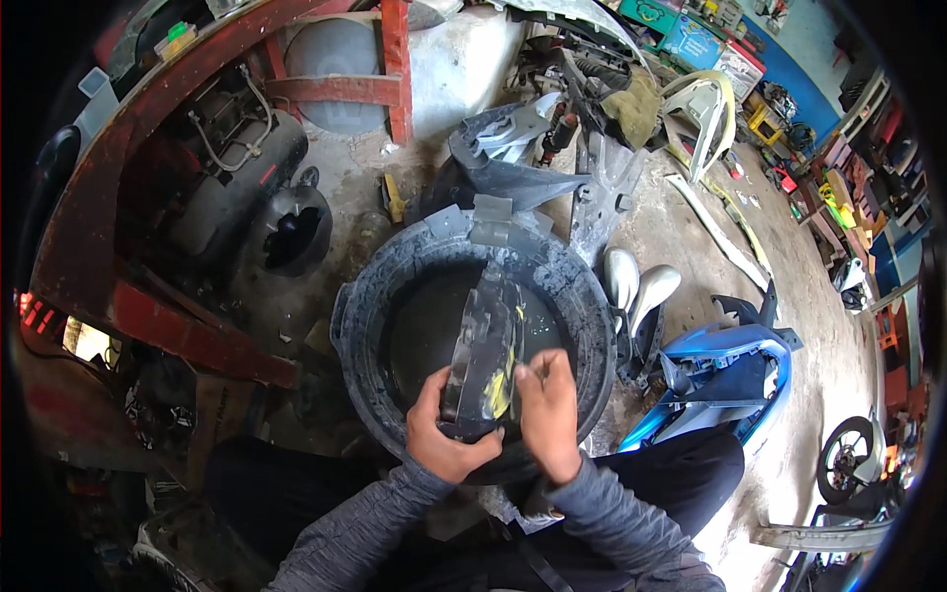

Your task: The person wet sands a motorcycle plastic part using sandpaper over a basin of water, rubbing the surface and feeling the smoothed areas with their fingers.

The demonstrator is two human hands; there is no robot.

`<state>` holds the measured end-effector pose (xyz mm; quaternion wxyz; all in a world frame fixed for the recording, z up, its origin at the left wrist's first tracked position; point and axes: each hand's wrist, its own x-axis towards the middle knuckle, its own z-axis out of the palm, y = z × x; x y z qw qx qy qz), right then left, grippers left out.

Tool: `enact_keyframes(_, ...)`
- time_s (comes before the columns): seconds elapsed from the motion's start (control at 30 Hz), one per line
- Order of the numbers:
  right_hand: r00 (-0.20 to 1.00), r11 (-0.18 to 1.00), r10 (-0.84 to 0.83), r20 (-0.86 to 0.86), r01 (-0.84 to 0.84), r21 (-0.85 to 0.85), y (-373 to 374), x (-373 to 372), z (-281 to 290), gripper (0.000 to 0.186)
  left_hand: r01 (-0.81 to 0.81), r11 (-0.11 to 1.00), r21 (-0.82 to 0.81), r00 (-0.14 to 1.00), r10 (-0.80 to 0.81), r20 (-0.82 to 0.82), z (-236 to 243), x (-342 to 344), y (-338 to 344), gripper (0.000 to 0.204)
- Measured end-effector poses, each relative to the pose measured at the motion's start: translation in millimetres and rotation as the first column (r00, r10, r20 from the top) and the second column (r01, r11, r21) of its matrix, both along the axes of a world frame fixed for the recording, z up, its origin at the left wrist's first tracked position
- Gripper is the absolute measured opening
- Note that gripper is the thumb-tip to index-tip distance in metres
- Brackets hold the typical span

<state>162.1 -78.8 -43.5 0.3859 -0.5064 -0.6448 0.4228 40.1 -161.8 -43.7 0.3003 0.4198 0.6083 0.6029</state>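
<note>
Tub under held panel; blue fairing right.

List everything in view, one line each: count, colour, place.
Tub: one, black, centre, holding dark water.
Plastic panel: one, dark grey with yellow patch, over the tub, held in both hands.
Blue fairing: one, right of tub.
Silver mirror covers: two, beside tub's right rim.
Red frame: one, left.
Wheel: one, black, far right.
White panels: several, upper right.
Left hand: one, grip on the panel's lower end.
Right hand: one, on the panel's right edge.
</note>
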Motion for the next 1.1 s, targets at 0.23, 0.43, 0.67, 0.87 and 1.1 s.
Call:
enact_keyframes(0.23,0.999,1.000,-0.021,-0.044,0.020,-0.024,-1,0,1,0.011,0.027,1.000,-0.003,0.997,-0.027,-0.067,0,-1,0,0.075)
enact_keyframes(0.43,1.000,1.000,0.014,-0.018,-0.014,0.009,-11,0,0,0.015,0.043,0.996,-0.074,0.995,-0.050,-0.091,-1,-6,-4,0.077)
enact_keyframes(0.67,0.998,0.995,0.001,-0.056,-0.006,-0.100,55,2,-35,0.013,0.056,0.998,-0.023,0.998,-0.057,-0.034,-1,-7,-3,0.074)
enact_keyframes(0.87,0.973,0.971,0.075,-0.217,-0.121,-0.208,57,16,-22,0.016,0.053,0.998,-0.040,0.998,-0.054,-0.032,-6,-13,-4,0.074)
enact_keyframes(1.1,0.955,0.952,0.291,-0.051,-0.295,-0.078,33,23,-9,0.037,0.081,0.993,-0.087,0.997,-0.082,-0.001,3,-17,-2,0.081)
